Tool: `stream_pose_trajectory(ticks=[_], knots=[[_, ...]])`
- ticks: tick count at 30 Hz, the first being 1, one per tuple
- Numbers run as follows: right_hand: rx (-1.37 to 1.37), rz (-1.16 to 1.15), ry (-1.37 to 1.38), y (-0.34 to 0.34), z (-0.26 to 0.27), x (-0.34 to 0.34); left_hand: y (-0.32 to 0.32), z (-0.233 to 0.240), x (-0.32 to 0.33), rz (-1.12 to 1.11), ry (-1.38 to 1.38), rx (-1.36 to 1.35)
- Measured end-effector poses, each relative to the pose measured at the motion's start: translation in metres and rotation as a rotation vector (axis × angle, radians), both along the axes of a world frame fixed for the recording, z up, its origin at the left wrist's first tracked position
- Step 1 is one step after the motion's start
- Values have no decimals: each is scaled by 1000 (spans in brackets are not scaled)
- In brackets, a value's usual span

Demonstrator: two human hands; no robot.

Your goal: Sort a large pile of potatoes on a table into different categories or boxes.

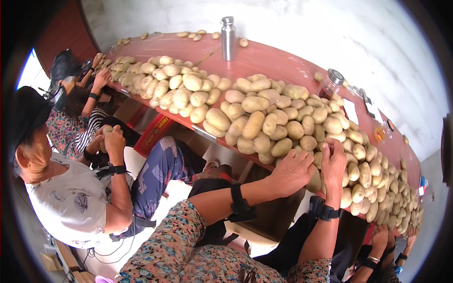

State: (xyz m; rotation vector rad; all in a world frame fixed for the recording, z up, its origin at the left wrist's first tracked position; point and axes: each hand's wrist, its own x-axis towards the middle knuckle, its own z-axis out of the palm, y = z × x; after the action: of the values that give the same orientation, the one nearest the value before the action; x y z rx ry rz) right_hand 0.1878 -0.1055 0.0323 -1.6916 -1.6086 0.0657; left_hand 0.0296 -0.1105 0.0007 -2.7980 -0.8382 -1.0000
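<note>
A long heap of potatoes [254,104] lies along the front edge of a red table [283,67]. My left hand [293,172], with a black band on the wrist, is at the near edge of the heap, its fingers bent downward; what lies under them is hidden. Just to its right is my right hand [333,162], upright with fingers curled, against the potatoes. One potato [313,181] shows between the two hands, below the left fingers; I cannot tell whether either hand grips it.
A steel bottle [228,39] and a glass jar [332,83] stand behind the heap. Co-workers sit at left, one [70,208] holding a potato; another person's hands [380,237] are at lower right. Cardboard boxes and a red carton [152,134] are under the table.
</note>
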Motion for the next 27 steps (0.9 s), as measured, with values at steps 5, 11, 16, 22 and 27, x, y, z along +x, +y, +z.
stream_pose_trajectory(ticks=[5,11,16,22,27], knots=[[-213,-31,-199,3,-8,-10,2,-11,-7,230,140,38],[-333,-3,-275,15,-16,-17,5,-14,-10,214,276,-96],[-340,3,-332,20,-21,-14,5,-17,-11,195,270,-26],[-347,28,-363,20,-19,-16,2,-19,-13,218,244,43],[-366,-5,-361,18,-14,-22,2,-21,-12,217,220,59]])
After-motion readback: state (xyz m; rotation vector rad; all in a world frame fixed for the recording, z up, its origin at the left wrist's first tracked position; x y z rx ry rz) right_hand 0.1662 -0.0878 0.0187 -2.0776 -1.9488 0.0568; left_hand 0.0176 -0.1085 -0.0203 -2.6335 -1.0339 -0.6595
